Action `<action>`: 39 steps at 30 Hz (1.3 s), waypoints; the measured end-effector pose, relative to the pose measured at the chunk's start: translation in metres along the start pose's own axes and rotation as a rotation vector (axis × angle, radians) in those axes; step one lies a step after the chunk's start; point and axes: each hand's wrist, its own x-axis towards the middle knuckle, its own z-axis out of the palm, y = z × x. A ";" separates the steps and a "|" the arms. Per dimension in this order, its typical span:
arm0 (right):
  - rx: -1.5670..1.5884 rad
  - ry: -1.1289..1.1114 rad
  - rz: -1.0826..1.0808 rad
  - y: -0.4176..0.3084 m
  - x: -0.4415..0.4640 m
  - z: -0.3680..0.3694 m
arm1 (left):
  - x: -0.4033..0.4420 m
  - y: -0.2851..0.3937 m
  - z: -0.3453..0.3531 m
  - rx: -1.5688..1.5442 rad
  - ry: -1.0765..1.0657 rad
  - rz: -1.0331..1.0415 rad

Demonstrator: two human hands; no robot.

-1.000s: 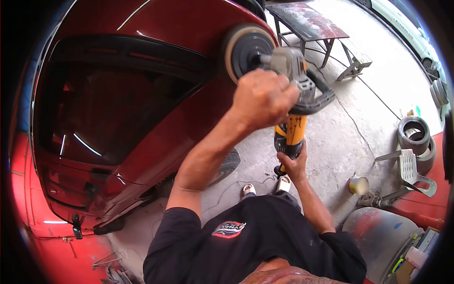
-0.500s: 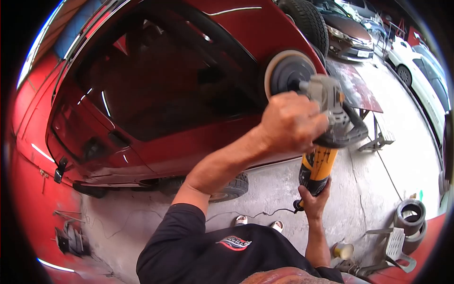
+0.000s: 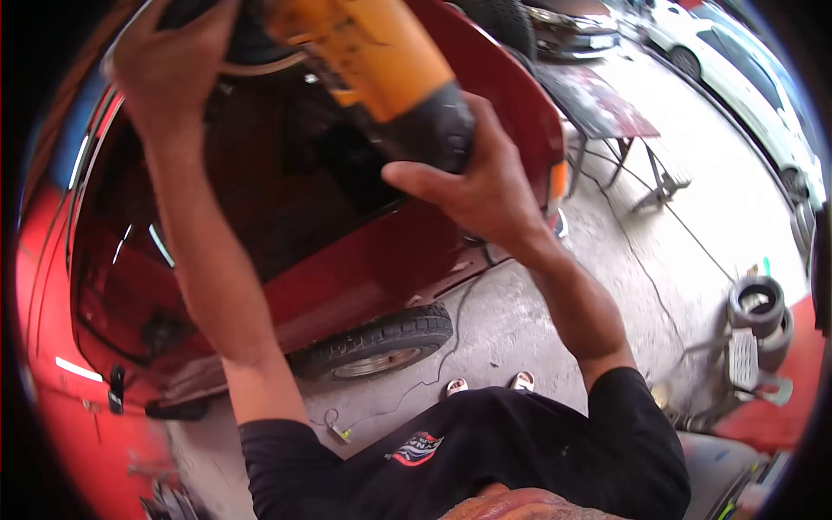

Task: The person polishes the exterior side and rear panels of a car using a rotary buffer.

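An orange and black electric polisher [image 3: 381,61] is raised high in front of me, tilted across the red car [image 3: 381,247]. My right hand [image 3: 481,178] is wrapped round its black rear end, thumb along the underside. At the upper left, my left hand [image 3: 173,74] grips the front of the polisher; its fingers are blurred and partly cut off by the frame edge. Part of the round pad's pale rim [image 3: 264,68] shows beyond, over the car's dark window [image 3: 303,182]. Whether the pad touches the car is hidden.
A cord [image 3: 433,377] trails over the concrete floor near my feet. The car's wheel [image 3: 377,347] is close below. A stained table [image 3: 602,104] stands to the right, with stacked round grey objects [image 3: 756,303] farther down. A white car [image 3: 737,52] and a dark car [image 3: 576,30] are behind.
Both hands have carried the polisher left and upward in view, from the car's right end to over the window. It now appears larger and nearer the camera.
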 end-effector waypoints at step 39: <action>0.102 0.215 0.608 0.206 -0.300 -0.109 | -0.201 0.327 0.051 -0.578 -0.366 -0.207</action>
